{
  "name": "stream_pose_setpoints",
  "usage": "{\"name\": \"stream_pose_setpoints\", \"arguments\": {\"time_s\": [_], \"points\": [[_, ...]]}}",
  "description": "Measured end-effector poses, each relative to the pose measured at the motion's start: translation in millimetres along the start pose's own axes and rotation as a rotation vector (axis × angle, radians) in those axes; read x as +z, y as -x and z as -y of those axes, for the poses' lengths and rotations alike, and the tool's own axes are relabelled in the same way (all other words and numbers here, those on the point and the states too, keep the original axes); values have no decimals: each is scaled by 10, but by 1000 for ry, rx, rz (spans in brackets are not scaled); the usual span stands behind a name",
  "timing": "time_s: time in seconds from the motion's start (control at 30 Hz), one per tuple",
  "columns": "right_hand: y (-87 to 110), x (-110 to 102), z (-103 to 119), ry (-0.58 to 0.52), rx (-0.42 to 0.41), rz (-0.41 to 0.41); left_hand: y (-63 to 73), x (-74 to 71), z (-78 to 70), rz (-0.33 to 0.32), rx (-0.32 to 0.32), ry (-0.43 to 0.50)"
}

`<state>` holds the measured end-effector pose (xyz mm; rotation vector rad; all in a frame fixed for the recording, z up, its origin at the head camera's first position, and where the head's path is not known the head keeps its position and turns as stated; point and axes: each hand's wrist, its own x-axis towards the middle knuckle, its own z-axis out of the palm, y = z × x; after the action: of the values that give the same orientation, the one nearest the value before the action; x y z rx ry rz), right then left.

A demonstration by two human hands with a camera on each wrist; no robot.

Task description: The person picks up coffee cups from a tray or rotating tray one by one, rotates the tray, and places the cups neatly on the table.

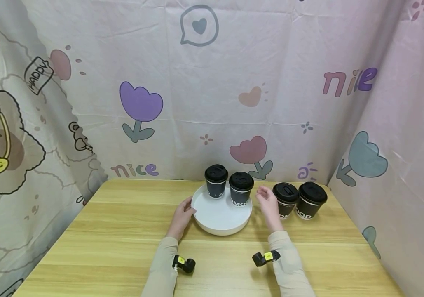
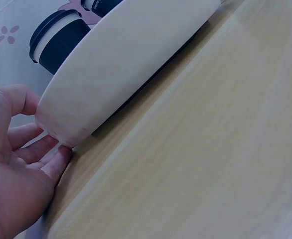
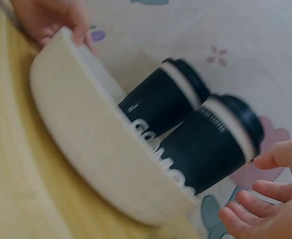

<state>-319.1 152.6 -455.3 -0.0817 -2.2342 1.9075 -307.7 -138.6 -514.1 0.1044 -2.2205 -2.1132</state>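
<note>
- At the tray's 9 o'clock, taking 12 as the side toward the printed cloth (image 1: 197,82), the person's left hand (image 1: 181,218) grips the tray's edge. One digit is at the rim and others lie lower on the wall, a hold that probably keeps the tray steady. A small black wrist camera (image 1: 186,265) sits on that forearm, apparently turned to watch the hand's work.
- The round white tray (image 1: 221,218) is on the wooden table (image 1: 122,231), in front of the person and between the two hands; its raised wall probably helps keep cups from sliding off.
- Near the tray's 12 o'clock stands the left tray cup (image 1: 216,188), upright and black-lidded.
- Toward 2 o'clock stands the right tray cup (image 1: 241,194), also upright. Both sit toward the far half, leaving the near half bare, perhaps as room for more.
- Just outside the tray at 3 o'clock, the right hand (image 1: 269,206) holds nothing, its fingers loosely bent beside the right tray cup. Whether a fingertip touches that lid cannot be told.
- Beyond it, farther out toward 3 o'clock, the inner table cup (image 1: 286,200) and outer table cup (image 1: 311,201) stand close together on the table, lidded, within easy reach of that hand.
</note>
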Motion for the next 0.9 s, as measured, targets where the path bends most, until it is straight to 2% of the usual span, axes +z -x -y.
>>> {"name": "stream_pose_setpoints", "arguments": {"time_s": [0.13, 0.3, 0.6, 0.8, 0.9], "points": [[-22, 28, -144, 6, 48, 52, 4, -7, 3, 6, 6, -3], [-20, 81, -255, -51, 96, 84, 10, -8, 5, 10, 15, -11], [-3, 162, -336, -47, 63, 86, 14, 7, 5, 3, 14, -8], [2, 170, -340, -63, 77, 88, 22, 1, -5, 20, 29, 0], [0, 171, -333, -74, 88, 93, 12, -9, -11, 28, 15, 8]]}}
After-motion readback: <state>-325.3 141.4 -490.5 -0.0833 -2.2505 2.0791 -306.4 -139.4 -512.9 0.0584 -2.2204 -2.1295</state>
